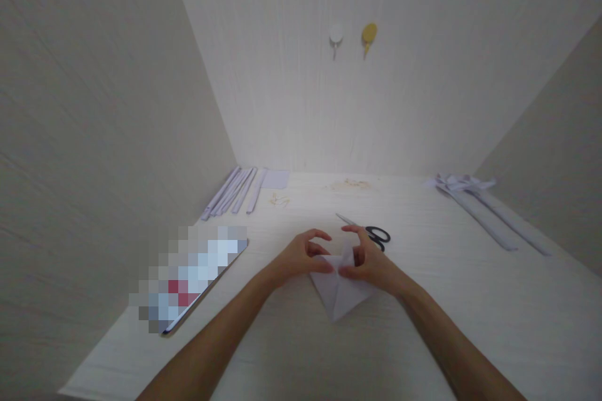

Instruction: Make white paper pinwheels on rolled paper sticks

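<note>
Between my hands is a sheet of white paper (336, 294), folded into a pointed shape with its tip towards me and a crease down its middle. My left hand (303, 254) pinches its upper left edge between thumb and fingers. On the upper right part, my right hand (369, 263) grips a raised flap, thumb in front. Parts of the paper are hidden behind the fingers. Just beyond my right hand lies a pair of scissors (377, 235) with black handles, its blades pointing to the far left.
A phone-like device (207, 269) with a blurred screen lies at left. Several rolled paper strips (230, 191) and a flat paper piece (276, 179) lie far left. Small tan bits (279, 200) are scattered nearby. Folded paper pieces (463, 183) and long strips (489, 219) lie far right. Walls enclose the table.
</note>
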